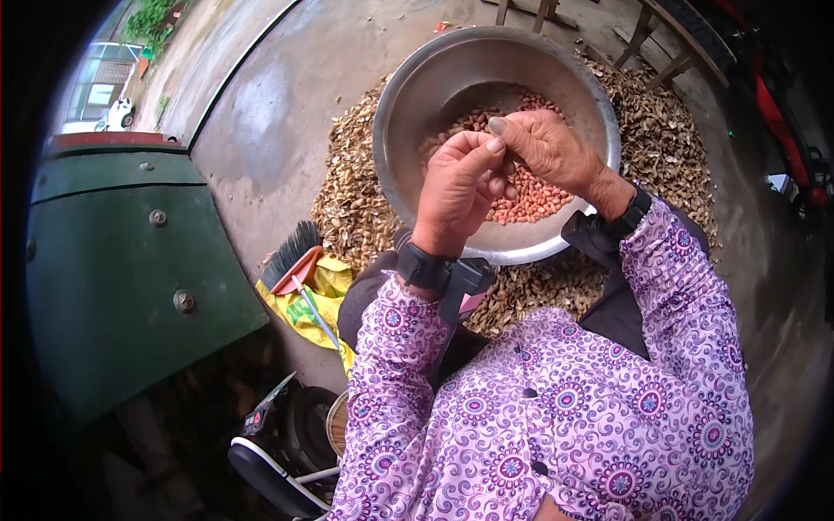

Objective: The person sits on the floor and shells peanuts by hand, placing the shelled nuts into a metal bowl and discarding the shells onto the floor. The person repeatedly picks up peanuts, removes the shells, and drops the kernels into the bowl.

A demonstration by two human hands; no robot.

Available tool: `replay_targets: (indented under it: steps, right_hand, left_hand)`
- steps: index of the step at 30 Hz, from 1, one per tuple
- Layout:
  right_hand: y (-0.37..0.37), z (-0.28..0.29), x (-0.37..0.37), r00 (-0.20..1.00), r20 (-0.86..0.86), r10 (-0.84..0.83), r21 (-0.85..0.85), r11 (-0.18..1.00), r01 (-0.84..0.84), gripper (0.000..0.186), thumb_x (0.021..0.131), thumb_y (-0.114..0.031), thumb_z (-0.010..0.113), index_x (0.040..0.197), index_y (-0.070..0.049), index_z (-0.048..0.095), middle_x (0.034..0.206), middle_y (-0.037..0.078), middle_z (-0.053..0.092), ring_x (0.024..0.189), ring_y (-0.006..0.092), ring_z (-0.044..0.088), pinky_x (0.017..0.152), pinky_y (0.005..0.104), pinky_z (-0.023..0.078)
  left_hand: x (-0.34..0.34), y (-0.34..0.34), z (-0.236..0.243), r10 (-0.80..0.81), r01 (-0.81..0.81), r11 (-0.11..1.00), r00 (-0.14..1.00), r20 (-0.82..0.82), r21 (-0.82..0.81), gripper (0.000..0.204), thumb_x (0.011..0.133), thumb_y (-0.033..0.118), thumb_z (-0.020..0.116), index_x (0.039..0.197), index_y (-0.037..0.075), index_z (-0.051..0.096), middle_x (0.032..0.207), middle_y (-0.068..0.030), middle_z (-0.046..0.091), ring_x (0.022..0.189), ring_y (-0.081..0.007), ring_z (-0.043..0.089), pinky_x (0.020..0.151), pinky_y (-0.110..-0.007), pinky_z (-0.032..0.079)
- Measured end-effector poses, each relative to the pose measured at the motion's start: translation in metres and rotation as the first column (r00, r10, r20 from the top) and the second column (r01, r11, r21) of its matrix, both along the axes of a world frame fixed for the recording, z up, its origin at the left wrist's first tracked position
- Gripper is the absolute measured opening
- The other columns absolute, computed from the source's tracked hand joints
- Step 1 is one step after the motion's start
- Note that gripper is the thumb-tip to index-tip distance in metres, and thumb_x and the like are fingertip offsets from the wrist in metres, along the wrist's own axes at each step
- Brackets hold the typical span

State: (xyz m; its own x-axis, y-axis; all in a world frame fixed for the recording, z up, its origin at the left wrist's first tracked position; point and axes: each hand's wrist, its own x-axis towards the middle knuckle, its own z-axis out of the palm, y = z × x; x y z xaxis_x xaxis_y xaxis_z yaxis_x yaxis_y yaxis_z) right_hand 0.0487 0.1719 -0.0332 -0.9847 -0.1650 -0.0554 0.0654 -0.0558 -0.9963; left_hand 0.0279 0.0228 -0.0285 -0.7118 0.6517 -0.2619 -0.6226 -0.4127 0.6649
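The person's left hand (456, 187) and right hand (558, 149) meet fingertip to fingertip just above the centre of the frame, both drawn narrow, thumbs against curled fingers; whether anything small is pinched between them cannot be told. The left reaches up from the lower left, the right comes in from the right. Beyond them, reddish peanut kernels (534, 198) lie in the basin, the brightest patch below and to the right of the meeting fingertips, with more showing above the right hand. In the picture the right hand overlaps that spread and seems the nearer; the left is set toward its left edge. The kernels point every way, sharing no long axis. Around them rises the wide metal basin (401, 117), and outside its rim heaps of peanut shells (354, 187) spread left, right and below.
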Motion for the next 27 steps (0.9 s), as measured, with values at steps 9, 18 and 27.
replay_targets:
  steps: [9,18,27]
  right_hand:
    - [-0.001,0.006,0.006,0.989,-0.132,-0.063,0.182,0.979,0.086,0.029,0.087,-0.019,0.04,0.07,-0.001,0.054,0.062,0.009,0.054,0.057,0.0171,0.053,0.054,0.0301,0.042]
    - [-0.004,0.018,0.008,0.992,-0.12,-0.041,0.228,0.971,0.067,0.028,0.088,-0.02,0.04,0.067,-0.003,0.05,0.059,0.005,0.048,0.054,0.0141,0.05,0.051,0.0273,0.042]
    - [0.018,0.008,0.002,0.958,0.247,-0.146,-0.402,0.884,0.238,0.03,0.086,-0.026,0.048,0.064,-0.006,0.048,0.056,0.0,0.045,0.048,0.0065,0.041,0.042,0.0198,0.034]
  left_hand:
    - [-0.001,0.002,-0.004,-0.012,0.003,0.998,0.992,0.125,0.067,0.006,0.081,0.009,0.053,0.078,0.004,0.05,0.067,-0.0074,0.054,0.047,-0.0092,0.047,0.051,-0.028,0.047]
    - [-0.001,0.002,-0.004,-0.035,0.012,0.985,0.991,0.132,0.173,0.005,0.079,0.011,0.053,0.081,0.006,0.05,0.065,-0.0049,0.05,0.046,-0.0065,0.039,0.048,-0.024,0.038]
    - [-0.007,0.0,0.003,0.055,-0.043,0.993,0.993,-0.104,0.108,0.009,0.081,0.009,0.053,0.09,0.005,0.055,0.074,-0.0035,0.057,0.061,-0.01,0.052,0.052,-0.023,0.044]
